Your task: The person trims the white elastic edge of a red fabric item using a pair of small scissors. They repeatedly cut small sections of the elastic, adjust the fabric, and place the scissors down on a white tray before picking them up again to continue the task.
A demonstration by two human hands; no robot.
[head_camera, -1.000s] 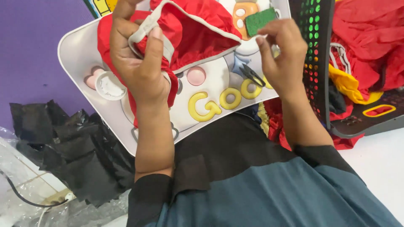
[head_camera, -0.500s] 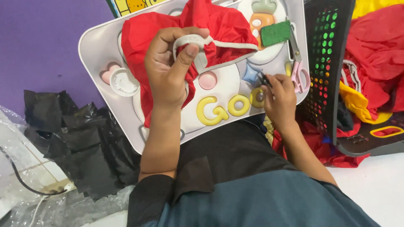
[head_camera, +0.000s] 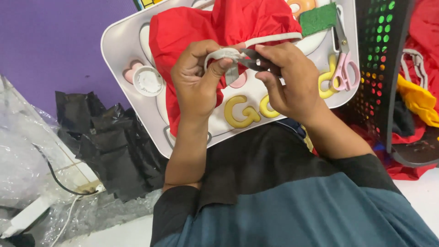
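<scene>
Both hands [head_camera: 242,77] pinch grey strap [head_camera: 224,55], red fabric [head_camera: 192,32].

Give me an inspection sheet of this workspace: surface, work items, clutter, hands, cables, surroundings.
Surface: white rounded plastic tray on the lap.
Work items: red fabric piece with grey strap; small dark metal clipper.
Clutter: pink-handled scissors, green sponge, white round lid.
Hands: left hand pinches the strap; right hand holds the clipper against it.
Cables: black wire over clear plastic wrap.
Surroundings: purple wall, black perforated basket, black plastic sheets.
</scene>
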